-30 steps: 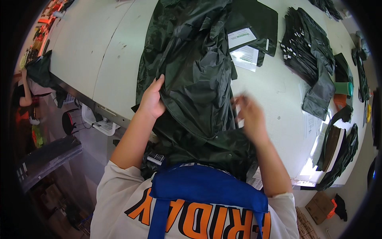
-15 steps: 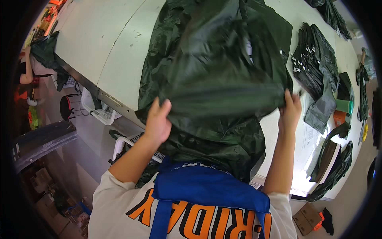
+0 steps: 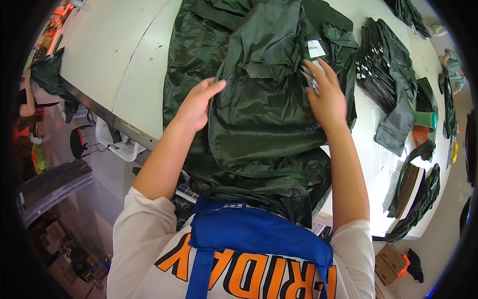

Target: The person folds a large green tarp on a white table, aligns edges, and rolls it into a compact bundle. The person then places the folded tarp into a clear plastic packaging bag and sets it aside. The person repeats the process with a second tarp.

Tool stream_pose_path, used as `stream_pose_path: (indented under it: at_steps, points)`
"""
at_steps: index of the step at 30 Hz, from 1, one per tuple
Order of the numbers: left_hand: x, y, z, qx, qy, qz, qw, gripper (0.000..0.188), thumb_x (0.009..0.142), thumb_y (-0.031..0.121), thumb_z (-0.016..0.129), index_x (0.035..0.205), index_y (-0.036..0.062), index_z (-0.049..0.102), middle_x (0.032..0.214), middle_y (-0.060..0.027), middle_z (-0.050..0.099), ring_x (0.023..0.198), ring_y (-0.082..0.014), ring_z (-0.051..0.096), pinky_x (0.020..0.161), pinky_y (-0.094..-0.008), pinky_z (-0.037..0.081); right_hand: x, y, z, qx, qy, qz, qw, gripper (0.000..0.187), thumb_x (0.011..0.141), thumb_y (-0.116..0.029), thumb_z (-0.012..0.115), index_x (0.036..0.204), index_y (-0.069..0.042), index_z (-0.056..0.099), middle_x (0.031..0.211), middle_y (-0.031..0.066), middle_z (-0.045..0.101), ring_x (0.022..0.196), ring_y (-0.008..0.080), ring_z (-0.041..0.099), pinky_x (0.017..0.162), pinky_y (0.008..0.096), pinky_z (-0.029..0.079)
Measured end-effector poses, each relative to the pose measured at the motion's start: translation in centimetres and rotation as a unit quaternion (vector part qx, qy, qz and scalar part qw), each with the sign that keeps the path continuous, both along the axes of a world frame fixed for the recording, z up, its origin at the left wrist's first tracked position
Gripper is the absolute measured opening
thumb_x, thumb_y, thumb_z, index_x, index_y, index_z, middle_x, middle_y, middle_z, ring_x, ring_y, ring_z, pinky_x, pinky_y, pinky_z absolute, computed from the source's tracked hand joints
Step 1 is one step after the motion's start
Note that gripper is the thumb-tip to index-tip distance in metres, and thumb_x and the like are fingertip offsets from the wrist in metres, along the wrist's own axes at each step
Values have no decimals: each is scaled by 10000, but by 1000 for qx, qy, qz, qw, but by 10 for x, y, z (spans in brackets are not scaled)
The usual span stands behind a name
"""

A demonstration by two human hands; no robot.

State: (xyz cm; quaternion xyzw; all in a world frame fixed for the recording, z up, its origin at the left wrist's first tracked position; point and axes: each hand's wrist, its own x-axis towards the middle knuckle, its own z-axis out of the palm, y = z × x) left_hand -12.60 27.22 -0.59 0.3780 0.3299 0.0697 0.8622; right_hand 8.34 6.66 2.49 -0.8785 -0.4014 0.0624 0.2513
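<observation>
A dark green, shiny jacket [image 3: 264,119] lies in front of me, with a zip along its left and lower edge and a small pocket flap across it. At its left edge, my left hand [image 3: 196,104] is closed on the zipped border between thumb and fingers. My right hand [image 3: 328,97] rests over the jacket's right side, fingers apart. Just beyond its fingertips a white label [image 3: 315,48] lies on the cloth. Something pale shows between thumb and forefinger; I cannot make out what it is.
A pale table [image 3: 134,30] carries the garments. To the right lie a stack of dark green pieces [image 3: 381,65], a green cup-like thing [image 3: 425,119] and folded dark cloth [image 3: 416,199]. A white basket [image 3: 119,144] stands below the left edge. Another person's arm [image 3: 27,94] shows far left.
The blurred, lifted jacket part has come down flat, showing its zip and label. My left hand has moved slightly away from me; my right has left the lower edge and moved inward and farther up.
</observation>
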Motion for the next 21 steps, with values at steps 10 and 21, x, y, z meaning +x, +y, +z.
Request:
stream_pose_path:
  at_steps: [10,21]
  points:
    - [1,-11,24,67,-108,163,978,231,894,86,612,1085,69,484,1061,-37,589,971,-131,564,880,-307,457,0,-11,-19,257,-69,57,962,257,748,89,562,961,-28,647,866,128,639,755,267,634,678,311,507]
    - [-41,-36,43,49,-87,171,980,310,854,-5,591,1124,80,464,1080,-32,577,1000,-124,543,899,-289,423,-57,-57,3,285,-148,104,941,233,654,71,639,879,18,665,847,167,658,729,277,649,634,327,529]
